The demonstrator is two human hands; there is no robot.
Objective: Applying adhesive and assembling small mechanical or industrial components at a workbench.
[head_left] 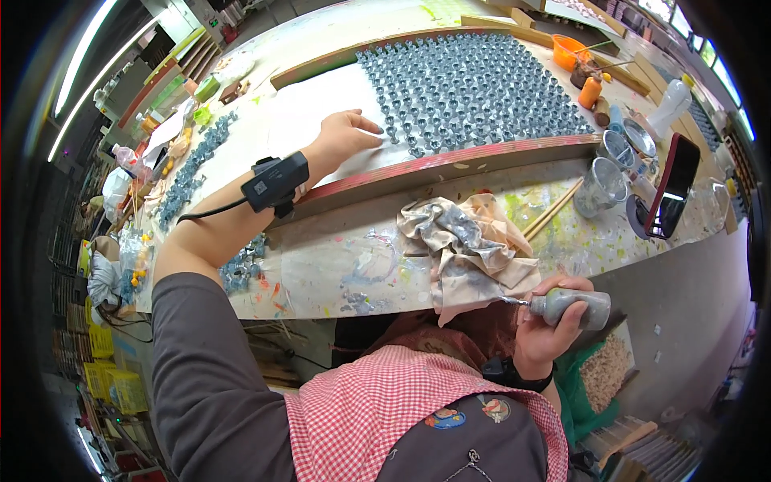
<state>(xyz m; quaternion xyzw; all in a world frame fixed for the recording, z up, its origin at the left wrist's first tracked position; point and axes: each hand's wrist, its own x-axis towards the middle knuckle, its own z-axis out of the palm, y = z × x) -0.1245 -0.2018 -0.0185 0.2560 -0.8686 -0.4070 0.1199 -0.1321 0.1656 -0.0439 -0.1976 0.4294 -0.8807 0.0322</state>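
Note:
My left hand (341,138) reaches over a white sheet (309,112) on the table. Its thumb and fingertips pinch at a small blue-grey molded piece (391,135), at the left edge of rows of similar upright pieces (474,92). At the lower right, my right hand (548,329) is wrapped round a squeeze bottle (585,310) of grey liquid. The bottle lies tilted sideways, its thin metal nozzle (514,300) pointing left beside a crumpled, grey-stained cloth (474,249) at the table's front edge.
A red-edged wooden rail (458,163) borders the rows in front. To the right stand clear plastic cups (602,189), a phone (673,186), wooden sticks (554,210), an orange bottle (590,92) and an orange bowl (569,51). More blue-grey pieces (189,173) lie left.

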